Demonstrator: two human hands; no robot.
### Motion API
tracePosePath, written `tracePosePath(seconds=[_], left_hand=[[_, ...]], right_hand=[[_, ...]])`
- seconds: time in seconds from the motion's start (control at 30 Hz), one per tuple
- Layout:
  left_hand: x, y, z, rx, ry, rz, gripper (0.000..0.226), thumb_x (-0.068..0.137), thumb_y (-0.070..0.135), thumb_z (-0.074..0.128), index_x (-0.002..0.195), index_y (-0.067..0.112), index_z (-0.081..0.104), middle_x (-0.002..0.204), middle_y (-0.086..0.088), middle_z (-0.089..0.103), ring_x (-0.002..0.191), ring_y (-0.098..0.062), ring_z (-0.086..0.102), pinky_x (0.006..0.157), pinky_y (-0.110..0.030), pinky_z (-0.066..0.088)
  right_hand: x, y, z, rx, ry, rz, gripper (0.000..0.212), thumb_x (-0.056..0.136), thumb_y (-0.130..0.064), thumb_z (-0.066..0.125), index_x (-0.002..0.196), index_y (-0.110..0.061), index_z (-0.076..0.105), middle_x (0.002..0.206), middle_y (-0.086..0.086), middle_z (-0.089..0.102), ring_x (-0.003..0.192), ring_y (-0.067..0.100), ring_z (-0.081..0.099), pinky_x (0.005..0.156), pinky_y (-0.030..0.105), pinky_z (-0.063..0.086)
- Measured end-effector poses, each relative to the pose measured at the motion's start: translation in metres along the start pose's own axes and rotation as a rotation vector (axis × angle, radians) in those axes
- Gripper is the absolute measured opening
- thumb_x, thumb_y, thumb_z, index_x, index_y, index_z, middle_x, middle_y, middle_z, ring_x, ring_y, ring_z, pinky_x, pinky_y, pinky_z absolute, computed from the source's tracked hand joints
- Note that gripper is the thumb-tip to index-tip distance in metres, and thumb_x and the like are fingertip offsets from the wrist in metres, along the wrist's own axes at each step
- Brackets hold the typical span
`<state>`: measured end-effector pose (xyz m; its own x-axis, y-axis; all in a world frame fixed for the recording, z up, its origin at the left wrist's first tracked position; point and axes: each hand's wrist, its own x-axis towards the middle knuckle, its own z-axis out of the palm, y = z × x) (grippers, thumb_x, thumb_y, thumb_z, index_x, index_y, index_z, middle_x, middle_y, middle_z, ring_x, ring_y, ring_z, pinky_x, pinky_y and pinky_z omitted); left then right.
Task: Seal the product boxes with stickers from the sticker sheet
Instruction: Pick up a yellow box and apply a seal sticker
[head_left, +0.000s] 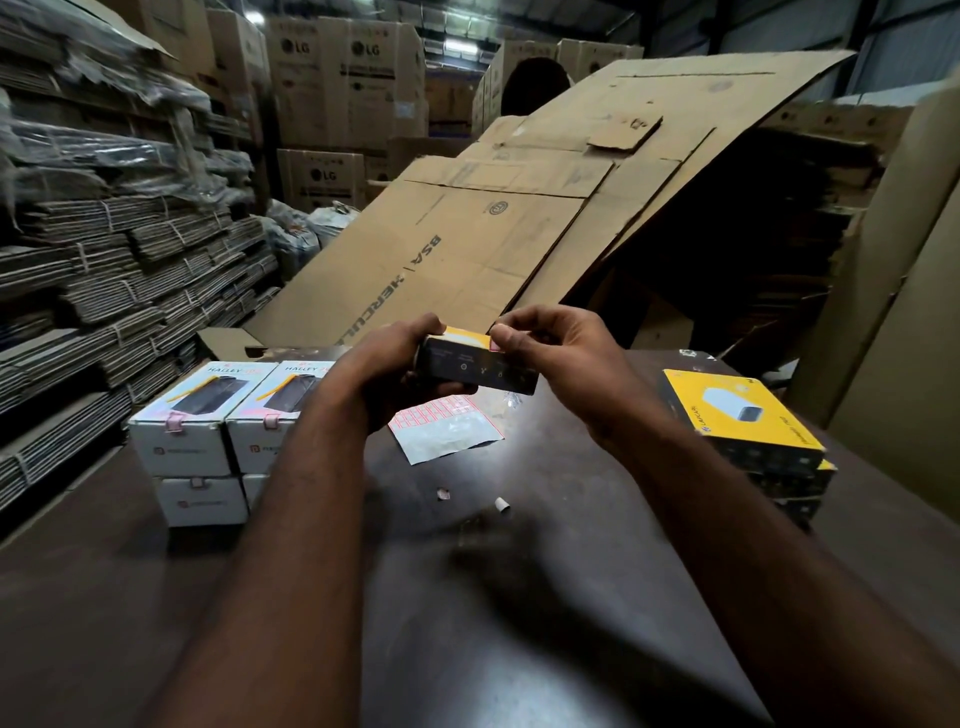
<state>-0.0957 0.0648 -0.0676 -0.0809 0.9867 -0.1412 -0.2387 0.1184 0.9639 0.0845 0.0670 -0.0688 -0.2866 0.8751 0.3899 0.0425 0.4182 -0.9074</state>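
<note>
Black-and-yellow product box (478, 364), one, is held above the table (519, 623). The left hand (384, 364) grips its left end and the right hand (561, 353) pinches its upper edge. One sticker sheet (447, 428) lies under the hands. Four white boxes (182, 447) stand left of the left hand, and at least two stacked yellow boxes (737, 415) stand right of the right hand.

Bare left hand (384, 358) and bare right hand (566, 353), both forearms (291, 493) uncovered down to the view's lower edge.
</note>
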Motion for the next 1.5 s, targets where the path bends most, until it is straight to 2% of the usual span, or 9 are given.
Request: tracePosePath(seconds=[0.13, 0.27, 0.4, 0.6, 0.93, 1.17, 1.27, 1.4, 1.5], left_hand=[[-0.001, 0.000, 0.003, -0.009, -0.028, -0.007, 0.021, 0.095, 0.019, 0.053, 0.106, 0.001, 0.055, 0.096, -0.024, 0.065, 0.059, -0.029, 0.071, 0.054, -0.031, 0.061], [0.000, 0.000, 0.005, -0.016, -0.057, -0.008, 0.021, 0.095, 0.019, 0.052, 0.104, 0.000, 0.055, 0.092, -0.024, 0.064, 0.057, -0.028, 0.070, 0.048, -0.029, 0.058], [0.003, -0.002, 0.004, -0.014, -0.076, -0.005, 0.022, 0.094, 0.021, 0.053, 0.103, 0.000, 0.057, 0.093, -0.022, 0.066, 0.063, -0.029, 0.072, 0.061, -0.033, 0.063], [0.000, -0.002, 0.005, -0.017, -0.072, -0.004, 0.025, 0.094, 0.020, 0.053, 0.109, -0.001, 0.056, 0.097, -0.024, 0.064, 0.062, -0.029, 0.071, 0.049, -0.028, 0.058], [-0.002, -0.001, 0.006, -0.034, -0.058, 0.003, 0.018, 0.095, 0.017, 0.052, 0.102, 0.001, 0.055, 0.094, -0.023, 0.063, 0.065, -0.029, 0.070, 0.050, -0.030, 0.058], [-0.005, 0.000, 0.009, -0.026, -0.043, -0.001, 0.015, 0.095, 0.017, 0.052, 0.098, 0.003, 0.054, 0.094, -0.023, 0.063, 0.068, -0.031, 0.069, 0.048, -0.028, 0.058], [-0.005, -0.001, 0.010, -0.031, -0.053, -0.010, 0.022, 0.095, 0.018, 0.053, 0.107, 0.000, 0.055, 0.101, -0.026, 0.063, 0.070, -0.033, 0.070, 0.048, -0.028, 0.057], [-0.007, 0.000, 0.010, -0.055, -0.083, -0.006, 0.019, 0.096, 0.017, 0.053, 0.104, 0.001, 0.056, 0.106, -0.025, 0.062, 0.075, -0.032, 0.070, 0.049, -0.027, 0.057], [-0.008, 0.003, 0.010, -0.069, -0.096, 0.006, 0.019, 0.096, 0.017, 0.053, 0.105, 0.001, 0.056, 0.108, -0.025, 0.062, 0.075, -0.031, 0.071, 0.050, -0.028, 0.058]], right_hand=[[0.001, 0.001, 0.001, 0.000, -0.024, 0.017, 0.013, 0.096, -0.017, 0.063, 0.091, -0.008, 0.071, 0.075, -0.001, 0.070, 0.064, 0.002, 0.063, 0.057, 0.013, 0.048], [0.003, 0.004, 0.001, 0.012, -0.031, 0.027, 0.015, 0.097, -0.017, 0.062, 0.085, -0.013, 0.071, 0.071, -0.005, 0.070, 0.063, 0.004, 0.062, 0.055, 0.014, 0.046], [0.003, 0.004, 0.001, 0.055, -0.020, 0.035, 0.012, 0.096, -0.011, 0.062, 0.090, -0.005, 0.070, 0.073, 0.002, 0.067, 0.059, 0.003, 0.060, 0.053, 0.013, 0.045], [0.004, 0.008, 0.001, 0.023, -0.018, 0.024, 0.006, 0.091, -0.007, 0.068, 0.089, -0.012, 0.071, 0.082, 0.007, 0.069, 0.067, 0.007, 0.062, 0.059, 0.016, 0.048], [0.005, 0.011, 0.001, -0.004, -0.015, -0.005, 0.006, 0.087, -0.009, 0.073, 0.086, -0.014, 0.073, 0.098, 0.017, 0.072, 0.078, 0.013, 0.067, 0.066, 0.021, 0.052], [0.006, 0.013, 0.000, 0.018, -0.014, -0.013, 0.013, 0.086, -0.003, 0.072, 0.082, -0.016, 0.072, 0.098, 0.009, 0.072, 0.080, 0.009, 0.067, 0.066, 0.018, 0.052], [0.006, 0.014, 0.001, -0.001, 0.005, -0.037, 0.013, 0.085, -0.002, 0.074, 0.083, -0.015, 0.071, 0.094, 0.002, 0.071, 0.079, 0.005, 0.067, 0.067, 0.018, 0.052], [0.007, 0.015, 0.000, -0.020, 0.028, -0.056, 0.010, 0.083, -0.005, 0.076, 0.088, -0.012, 0.071, 0.096, 0.001, 0.072, 0.086, 0.012, 0.069, 0.075, 0.024, 0.057], [0.007, 0.014, -0.001, -0.032, 0.045, -0.072, 0.012, 0.082, -0.009, 0.078, 0.090, -0.015, 0.071, 0.102, -0.005, 0.070, 0.091, 0.012, 0.070, 0.075, 0.022, 0.057]])
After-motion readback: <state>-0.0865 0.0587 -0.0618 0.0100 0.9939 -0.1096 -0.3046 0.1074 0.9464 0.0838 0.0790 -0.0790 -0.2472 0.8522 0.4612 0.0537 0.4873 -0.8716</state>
